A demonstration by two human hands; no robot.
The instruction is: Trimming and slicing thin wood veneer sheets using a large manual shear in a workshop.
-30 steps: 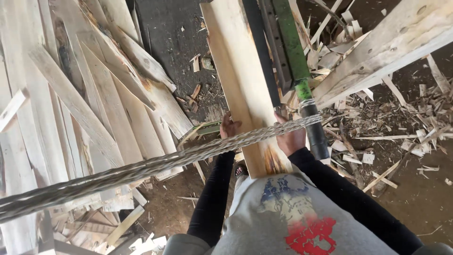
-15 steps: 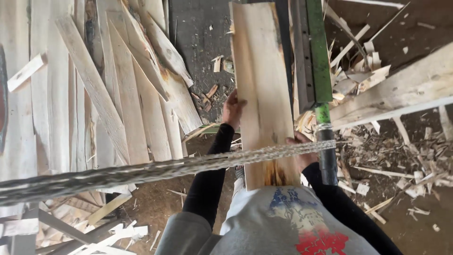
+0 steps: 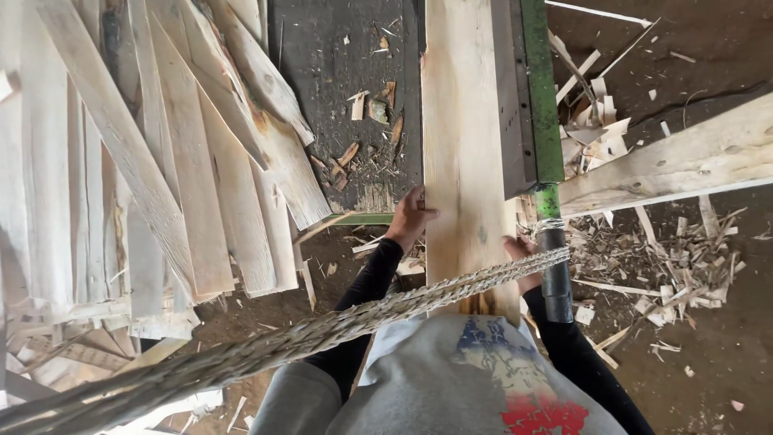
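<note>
A long pale wooden plank [image 3: 463, 137] lies lengthwise on a dark machine table [image 3: 346, 72], running away from me. My left hand [image 3: 411, 217] grips the plank's left edge near its close end. My right hand [image 3: 522, 258] holds the right edge, partly hidden behind a thick twisted rope [image 3: 322, 330] that crosses the view diagonally. Both arms wear black sleeves, and my grey shirt fills the bottom of the view.
A green metal rail [image 3: 541, 97] with a dark post [image 3: 555, 274] runs along the plank's right side. A heap of rough boards [image 3: 145, 161] lies on the left. A thick beam [image 3: 676, 161] slants at right over scattered wood scraps [image 3: 660, 266] on dirt.
The view has swung so the plank now points straight away. My left hand has moved up along the plank's left edge, and both hands still hold it.
</note>
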